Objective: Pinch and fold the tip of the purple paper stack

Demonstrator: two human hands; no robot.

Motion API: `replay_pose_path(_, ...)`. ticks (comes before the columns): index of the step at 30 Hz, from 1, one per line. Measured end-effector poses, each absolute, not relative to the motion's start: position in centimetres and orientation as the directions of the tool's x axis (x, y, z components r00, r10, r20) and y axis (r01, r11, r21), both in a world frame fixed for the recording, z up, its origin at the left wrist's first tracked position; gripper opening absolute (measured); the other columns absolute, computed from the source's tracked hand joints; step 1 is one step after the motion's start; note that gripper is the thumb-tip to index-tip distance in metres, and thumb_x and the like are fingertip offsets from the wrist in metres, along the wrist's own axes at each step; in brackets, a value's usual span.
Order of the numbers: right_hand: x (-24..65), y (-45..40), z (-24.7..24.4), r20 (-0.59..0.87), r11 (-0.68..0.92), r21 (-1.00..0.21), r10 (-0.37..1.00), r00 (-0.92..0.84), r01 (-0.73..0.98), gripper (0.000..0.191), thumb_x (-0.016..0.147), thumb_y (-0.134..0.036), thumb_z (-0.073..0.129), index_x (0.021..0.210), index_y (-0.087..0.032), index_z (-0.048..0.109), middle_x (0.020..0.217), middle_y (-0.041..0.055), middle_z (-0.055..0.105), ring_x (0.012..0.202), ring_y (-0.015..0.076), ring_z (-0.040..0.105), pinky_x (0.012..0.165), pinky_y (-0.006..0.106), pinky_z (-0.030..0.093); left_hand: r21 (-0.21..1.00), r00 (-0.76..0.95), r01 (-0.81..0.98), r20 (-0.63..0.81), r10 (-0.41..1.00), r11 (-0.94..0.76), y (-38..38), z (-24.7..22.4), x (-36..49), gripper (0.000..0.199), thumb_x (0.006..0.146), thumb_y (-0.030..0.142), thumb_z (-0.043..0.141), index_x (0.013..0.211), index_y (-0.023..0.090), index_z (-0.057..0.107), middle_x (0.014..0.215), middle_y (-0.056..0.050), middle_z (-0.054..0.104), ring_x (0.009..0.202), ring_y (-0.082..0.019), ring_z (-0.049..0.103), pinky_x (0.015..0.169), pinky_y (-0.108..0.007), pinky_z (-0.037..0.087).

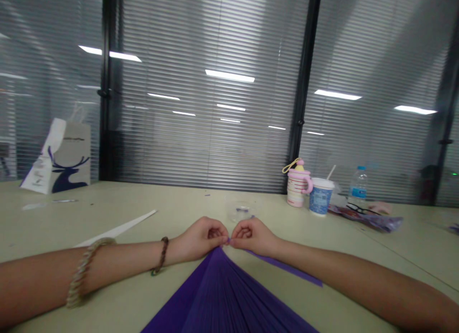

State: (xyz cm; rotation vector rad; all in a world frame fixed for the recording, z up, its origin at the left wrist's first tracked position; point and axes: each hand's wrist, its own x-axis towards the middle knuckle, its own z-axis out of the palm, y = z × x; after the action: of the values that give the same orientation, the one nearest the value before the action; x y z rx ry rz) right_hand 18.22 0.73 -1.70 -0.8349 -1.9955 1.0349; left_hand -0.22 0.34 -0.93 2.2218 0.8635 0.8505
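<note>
A purple pleated paper sheet [225, 299] fans out toward me across the pale table [179, 204], narrowing to a point between my hands. My left hand [201, 238] pinches that far tip with its fingers curled; a beaded bracelet and a thin cord band ring its forearm and wrist. My right hand [251, 236] pinches the same tip from the other side, knuckles almost touching the left. A purple paper strip [287, 270] lies under my right forearm.
A white paper strip [122, 226] lies left of my hands. A deer-print paper bag [59, 158] stands far left. A clear tape roll [241, 211] sits just beyond my hands. At back right are a pink cup [297, 184], a paper cup with straw [321, 195], a water bottle [357, 187] and glasses [360, 209].
</note>
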Motion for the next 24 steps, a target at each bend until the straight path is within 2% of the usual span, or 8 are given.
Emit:
replay_pose_path(6,18.24,0.46,-1.37,0.305,0.469,-0.857,0.796,-0.523,0.213,0.014,0.059,-0.021,0.062,0.066,-0.010,0.057,0.054,-0.0019,0.052,0.047,0.0046,0.044,0.046,0.017,0.033,0.711,0.621,0.332,0.330,0.711,-0.620,0.04,-0.55,-0.07,0.024,0.076,0.032,0.048,0.075,0.010,0.058,0.067,-0.003,0.060,0.060,-0.010,0.050,0.055,-0.017,0.038)
replay_pose_path(10,18.22,0.32,-1.22,0.308,0.467,-0.858,0.801,-0.513,0.215,0.011,0.061,-0.020,0.059,0.066,-0.010,0.057,0.056,-0.0008,0.054,0.048,0.0054,0.046,0.047,0.017,0.034,0.682,0.627,0.358,0.330,0.706,-0.638,0.01,-0.38,-0.05,0.031,0.079,0.035,0.043,0.075,0.010,0.060,0.066,-0.003,0.059,0.059,-0.009,0.049,0.055,-0.017,0.037)
replay_pose_path(16,18.19,0.28,-1.27,0.289,0.461,-0.855,0.804,-0.520,0.238,0.013,0.060,-0.022,0.062,0.066,-0.011,0.057,0.054,-0.0015,0.054,0.047,0.0050,0.046,0.046,0.017,0.035,0.709,0.638,0.323,0.325,0.698,-0.626,-0.21,-0.20,-0.01,0.024,0.074,0.032,0.052,0.076,0.010,0.059,0.069,-0.003,0.060,0.062,-0.009,0.050,0.057,-0.017,0.038)
replay_pose_path(24,18.37,0.24,-1.29,0.299,0.486,-0.848,0.768,-0.566,0.212,0.023,0.056,-0.030,0.066,0.067,-0.011,0.058,0.053,-0.0025,0.052,0.048,0.0051,0.045,0.049,0.018,0.036,0.753,0.629,0.308,0.298,0.718,-0.582,-0.14,-0.40,-0.05,0.024,0.069,0.033,0.058,0.073,0.010,0.059,0.059,0.001,0.054,0.054,-0.007,0.045,0.050,-0.016,0.034)
